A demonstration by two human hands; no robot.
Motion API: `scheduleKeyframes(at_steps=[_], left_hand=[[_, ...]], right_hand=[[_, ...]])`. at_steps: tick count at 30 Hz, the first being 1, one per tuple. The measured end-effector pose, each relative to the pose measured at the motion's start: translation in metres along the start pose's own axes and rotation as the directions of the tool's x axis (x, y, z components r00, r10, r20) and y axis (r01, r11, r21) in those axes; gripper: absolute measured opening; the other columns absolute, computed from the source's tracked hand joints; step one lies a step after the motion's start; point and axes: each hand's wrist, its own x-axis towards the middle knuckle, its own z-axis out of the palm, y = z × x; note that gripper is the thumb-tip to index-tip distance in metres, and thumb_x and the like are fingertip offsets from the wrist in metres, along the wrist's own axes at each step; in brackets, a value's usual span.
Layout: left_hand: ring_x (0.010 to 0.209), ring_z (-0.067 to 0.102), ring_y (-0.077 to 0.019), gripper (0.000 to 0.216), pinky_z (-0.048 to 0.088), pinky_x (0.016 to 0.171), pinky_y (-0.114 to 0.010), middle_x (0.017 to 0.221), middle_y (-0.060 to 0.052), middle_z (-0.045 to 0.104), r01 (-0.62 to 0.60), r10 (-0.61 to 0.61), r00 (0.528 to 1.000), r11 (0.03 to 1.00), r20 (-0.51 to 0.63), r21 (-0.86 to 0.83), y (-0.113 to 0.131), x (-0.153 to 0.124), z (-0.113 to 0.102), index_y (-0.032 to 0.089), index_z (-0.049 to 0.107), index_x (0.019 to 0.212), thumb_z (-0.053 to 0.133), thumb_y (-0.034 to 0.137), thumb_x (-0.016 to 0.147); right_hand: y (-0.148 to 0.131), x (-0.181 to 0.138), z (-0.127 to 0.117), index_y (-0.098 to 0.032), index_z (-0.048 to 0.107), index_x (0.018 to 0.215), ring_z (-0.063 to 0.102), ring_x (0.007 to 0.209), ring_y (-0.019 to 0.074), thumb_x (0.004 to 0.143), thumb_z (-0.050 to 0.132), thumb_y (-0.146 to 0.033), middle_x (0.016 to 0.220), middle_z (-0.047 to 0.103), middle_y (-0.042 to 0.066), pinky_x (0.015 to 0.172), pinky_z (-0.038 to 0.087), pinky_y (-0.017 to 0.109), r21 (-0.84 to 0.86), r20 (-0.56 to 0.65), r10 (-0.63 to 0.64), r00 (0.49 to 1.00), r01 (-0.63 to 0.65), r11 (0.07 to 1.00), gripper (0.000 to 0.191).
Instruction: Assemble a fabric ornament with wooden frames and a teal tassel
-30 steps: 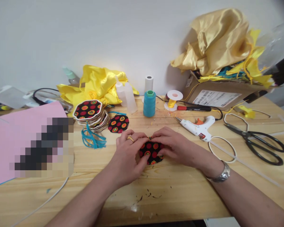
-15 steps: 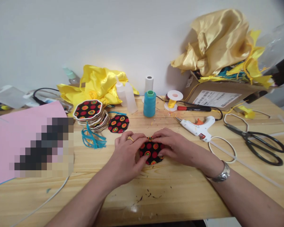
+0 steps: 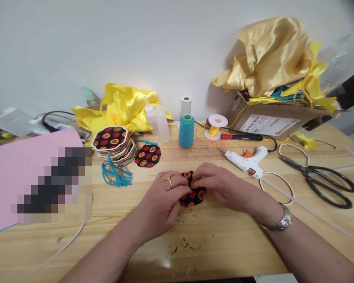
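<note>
A dark, roundish fabric patch (image 3: 196, 195) with red dots and bright flowers lies at the middle of the wooden table, partly covered by my fingers. My left hand (image 3: 163, 200), a ring on one finger, grips its left side with bent fingers. From the right, my right hand (image 3: 224, 184) pinches the patch near its upper middle. The fingertips of both hands almost meet there. Up and to the left lies a similar patch (image 3: 148, 155) with a teal cord at its top. Beside it are a stack of patterned pieces (image 3: 110, 137) with white edges and some teal tassels (image 3: 116, 175).
Behind my hands stand a teal thread cone (image 3: 186, 131), a yellow thread spool (image 3: 215, 129) and squeeze bottles (image 3: 162, 124). To the right lie a glue gun (image 3: 247, 160), a white ring (image 3: 277, 188) and black scissors (image 3: 318, 177). A cardboard box (image 3: 268, 122) holds satin cloth.
Both hands have shifted their fingers on the patch. My left fingers now lie further across it, and my right fingertips have moved from its top edge towards its middle.
</note>
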Motion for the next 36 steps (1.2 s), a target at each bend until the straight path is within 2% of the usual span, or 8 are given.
scheduleKeyframes(at_steps=[4, 10, 14, 16, 18, 24, 31, 36], left_hand=[[0.099, 0.051, -0.0203, 0.035, 0.041, 0.09, -0.039, 0.1, -0.005, 0.063, 0.062, -0.064, 0.994, 0.998, 0.09, 0.027, 0.001, 0.001, 0.001, 0.017, 0.061, 0.096, 0.047, -0.003, 0.071], [0.097, 0.052, -0.0192, 0.039, 0.042, 0.09, -0.037, 0.098, -0.004, 0.063, 0.093, -0.093, 0.99, 0.996, 0.104, 0.006, 0.0, 0.0, 0.001, 0.019, 0.062, 0.095, 0.044, -0.005, 0.069], [0.099, 0.054, -0.0187, 0.039, 0.044, 0.088, -0.036, 0.103, -0.005, 0.062, 0.178, -0.181, 0.978, 0.983, -0.108, -0.038, -0.005, 0.0, -0.004, 0.019, 0.061, 0.099, 0.041, -0.003, 0.073], [0.099, 0.055, -0.0189, 0.039, 0.045, 0.088, -0.037, 0.102, -0.006, 0.063, 0.294, -0.289, 0.917, 0.956, -0.276, -0.026, -0.007, 0.0, -0.007, 0.018, 0.061, 0.1, 0.04, -0.002, 0.073], [0.098, 0.055, -0.0201, 0.036, 0.045, 0.088, -0.039, 0.098, -0.005, 0.064, 0.371, -0.345, 0.869, 0.929, -0.354, 0.004, -0.007, 0.001, -0.009, 0.018, 0.06, 0.099, 0.042, 0.0, 0.073], [0.091, 0.05, -0.0225, 0.023, 0.043, 0.084, -0.04, 0.084, -0.003, 0.066, 0.353, -0.324, 0.917, 0.931, -0.232, 0.096, -0.006, 0.003, -0.006, 0.018, 0.062, 0.098, 0.054, 0.011, 0.077], [0.084, 0.053, -0.0229, 0.014, 0.044, 0.079, -0.04, 0.081, -0.005, 0.064, 0.464, -0.424, 0.879, 0.865, -0.218, 0.19, -0.011, 0.0, -0.002, 0.017, 0.065, 0.089, 0.053, 0.021, 0.083], [0.085, 0.052, -0.0218, 0.014, 0.044, 0.079, -0.04, 0.084, -0.005, 0.063, 0.44, -0.4, 0.887, 0.883, -0.229, 0.163, -0.01, 0.0, -0.003, 0.018, 0.065, 0.088, 0.051, 0.019, 0.084]], right_hand=[[0.003, 0.001, 0.005, -0.018, 0.067, 0.093, 0.054, 0.092, 0.0155, 0.079, 0.042, 0.005, 0.099, 0.063, 0.005, 0.082, 0.046, 0.031, -0.03, 0.073, 0.036, 0.997, -0.034, 0.999, 0.037], [0.003, 0.0, 0.006, -0.019, 0.067, 0.094, 0.055, 0.093, 0.015, 0.077, 0.042, 0.007, 0.099, 0.064, 0.004, 0.083, 0.046, 0.031, -0.031, 0.103, 0.076, 0.992, -0.073, 0.997, 0.04], [0.003, 0.0, 0.002, -0.018, 0.066, 0.099, 0.055, 0.096, 0.0146, 0.077, 0.041, 0.006, 0.103, 0.063, 0.006, 0.084, 0.047, 0.03, 0.024, -0.003, 0.033, 0.999, -0.033, 0.999, 0.042], [0.004, 0.0, -0.001, -0.017, 0.064, 0.103, 0.055, 0.097, 0.0152, 0.079, 0.041, 0.004, 0.103, 0.061, 0.008, 0.084, 0.047, 0.031, 0.032, -0.104, 0.019, 0.994, -0.016, 0.999, 0.04], [0.006, -0.001, -0.002, -0.018, 0.063, 0.105, 0.055, 0.096, 0.0159, 0.082, 0.042, 0.0, 0.101, 0.061, 0.008, 0.084, 0.048, 0.032, 0.011, -0.143, 0.04, 0.989, -0.038, 0.999, 0.035], [0.01, -0.002, 0.002, -0.018, 0.062, 0.107, 0.054, 0.095, 0.0191, 0.084, 0.056, -0.014, 0.1, 0.061, 0.008, 0.084, 0.047, 0.037, -0.098, -0.048, 0.103, 0.994, -0.107, 0.989, 0.025], [0.0, 0.003, 0.003, -0.019, 0.06, 0.112, 0.05, 0.098, 0.021, 0.082, 0.063, -0.029, 0.106, 0.058, 0.008, 0.086, 0.045, 0.038, -0.09, -0.039, 0.087, 0.995, -0.09, 0.992, 0.032], [-0.003, 0.004, 0.008, -0.018, 0.064, 0.099, 0.051, 0.094, 0.0189, 0.086, 0.057, -0.018, 0.1, 0.061, 0.007, 0.082, 0.045, 0.035, -0.115, -0.041, 0.026, 0.999, -0.031, 0.993, 0.015]])
